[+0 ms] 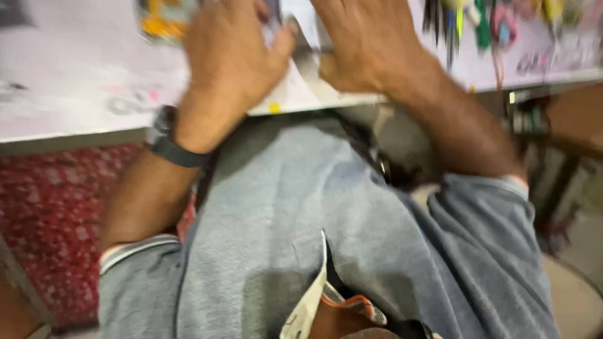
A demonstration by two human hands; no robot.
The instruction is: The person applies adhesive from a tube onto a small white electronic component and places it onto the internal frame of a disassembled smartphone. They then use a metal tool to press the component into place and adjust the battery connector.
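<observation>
The picture is motion-blurred. My left hand lies palm down on a white sheet of paper at the near edge of the pale table. A dark wristwatch sits on that wrist. My right hand presses flat beside it, on the same paper area, fingers reaching out of the top of the view. Whether either hand pinches the paper is hidden by blur. My grey shirt fills the lower middle.
A yellow-and-clear object lies on the table behind my left hand. Colourful pens and small items sit at the far right of the table. A red patterned carpet lies to the left below the table.
</observation>
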